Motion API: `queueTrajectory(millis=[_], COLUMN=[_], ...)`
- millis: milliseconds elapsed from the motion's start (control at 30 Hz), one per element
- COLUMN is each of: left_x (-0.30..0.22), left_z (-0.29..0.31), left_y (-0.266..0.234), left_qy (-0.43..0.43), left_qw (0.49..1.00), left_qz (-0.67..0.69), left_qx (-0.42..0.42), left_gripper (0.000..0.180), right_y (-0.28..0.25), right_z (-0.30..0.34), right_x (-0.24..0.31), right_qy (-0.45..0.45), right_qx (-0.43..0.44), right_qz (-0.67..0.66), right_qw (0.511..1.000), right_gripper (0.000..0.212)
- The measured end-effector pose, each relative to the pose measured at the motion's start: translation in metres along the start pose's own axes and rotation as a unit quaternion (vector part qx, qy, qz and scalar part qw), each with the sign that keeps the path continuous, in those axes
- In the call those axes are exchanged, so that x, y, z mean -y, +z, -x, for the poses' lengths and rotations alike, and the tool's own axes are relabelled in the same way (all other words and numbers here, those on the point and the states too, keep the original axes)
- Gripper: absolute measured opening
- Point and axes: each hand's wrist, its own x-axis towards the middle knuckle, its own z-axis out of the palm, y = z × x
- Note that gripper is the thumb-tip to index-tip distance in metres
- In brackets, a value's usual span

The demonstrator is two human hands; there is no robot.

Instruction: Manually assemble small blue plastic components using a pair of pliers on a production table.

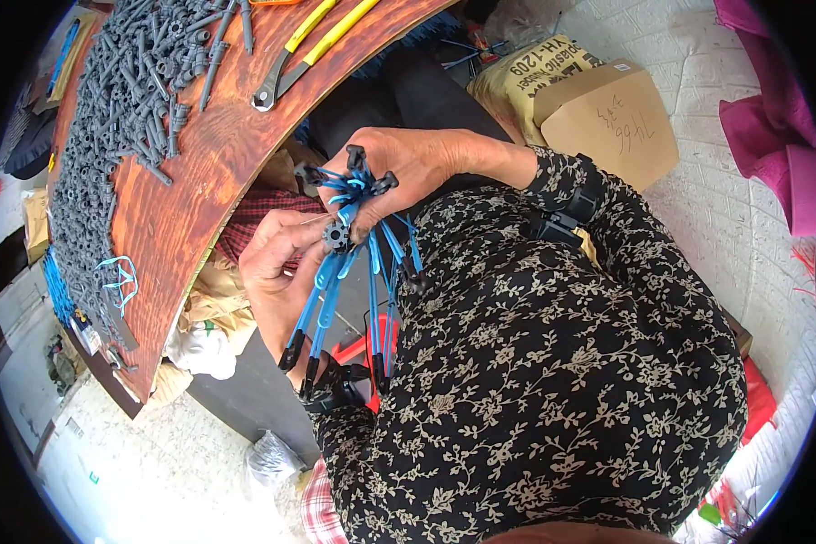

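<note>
Blue straps (372, 272), a bundle of thin flexible strips each tipped with a small dark plastic end piece, sat at the centre of my view, held between my two hands above my lap. My right hand (408, 168), at about 12 o'clock from the bundle, was closed around its upper part, with several dark tips fanning out past my fingers. My left hand (276, 258), at about 9 o'clock, was curled with thumb and fingers pinched on one small dark grey ring-shaped fitting (336, 236) where the straps met. The loose ends hung down toward 6 o'clock, over my flowered sleeve (517, 363).

I judged the straps to be very light, soft and bendy, likely to slide against one another, so the firm dark end pieces or the gathered middle looked like the best places to grip. The fitting seemed hard and tiny, easy to drop.

At 10 o'clock a curved wooden surface (218, 154) carried a big heap of grey plastic pieces (122, 100), yellow-handled pliers (304, 50) and a few loose blue strips (120, 276).

How many straps I held was hard to count, since my fingers covered where they joined. My left wrist was partly hidden behind the hanging ends, and the fisheye rim cut off the far edge of the heap.
</note>
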Motion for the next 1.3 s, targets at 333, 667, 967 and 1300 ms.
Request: queueTrajectory(millis=[333,667,967,1300], left_x=[-0.005,-0.008,0.014,0.036], left_z=[-0.01,-0.008,0.003,0.011], left_y=[-0.017,-0.007,0.004,-0.011], left_qy=[-0.108,-0.249,-0.105,-0.01], left_qw=[0.972,0.939,0.957,0.958], left_qz=[0.182,0.235,0.271,0.25], left_qx=[0.103,0.048,0.004,0.137], left_gripper=[0.024,0.016,0.019,0.039], right_y=[0.002,0.001,-0.002,-0.002], right_z=[0.001,-0.001,0.003,0.001], right_x=[0.006,-0.002,-0.004,0.0], right_qy=[0.013,0.001,0.011,-0.058], right_qx=[-0.004,-0.04,-0.039,-0.063], right_qz=[0.01,-0.013,-0.04,-0.003], right_qw=[1.0,0.999,0.998,0.996], right_gripper=[0.029,0.033,0.031,0.019])
